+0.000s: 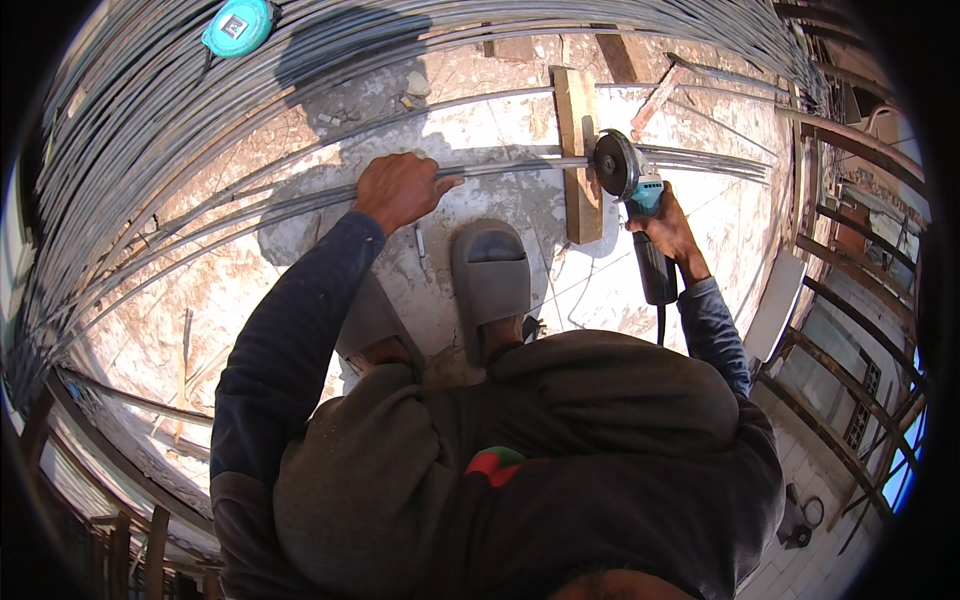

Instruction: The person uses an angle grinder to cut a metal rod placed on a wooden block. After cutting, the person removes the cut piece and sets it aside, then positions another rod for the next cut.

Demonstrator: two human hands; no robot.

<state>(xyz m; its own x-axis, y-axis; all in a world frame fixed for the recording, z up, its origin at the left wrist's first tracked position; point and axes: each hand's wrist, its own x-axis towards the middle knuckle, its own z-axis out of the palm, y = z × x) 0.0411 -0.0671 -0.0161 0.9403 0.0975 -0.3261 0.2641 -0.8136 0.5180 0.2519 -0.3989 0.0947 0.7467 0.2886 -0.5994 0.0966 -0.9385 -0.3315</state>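
While a heap of thin grey rods (110, 170) filled the far left, turquoise tape measure (238, 28) at its far edge, the left hand (398, 190) was mid-scene, fingers curled around a few held rods (520, 167). Those ran right, across a wooden block (580, 215), toward a cutting disc (614, 165). A grey sandal (495, 285) was on the near side, between left hand and block. Just right of the block, the right hand (668, 228) gripped the angle grinder (656, 272), fingers wrapped around its body; disc contact or spin, couldn't tell. More rod lengths (705, 163) lay right of the disc; joined or severed, unclear. Step, judging by pose: cutting rods at the block. Next move seemed to call for a firm left hold and a square, steady disc.
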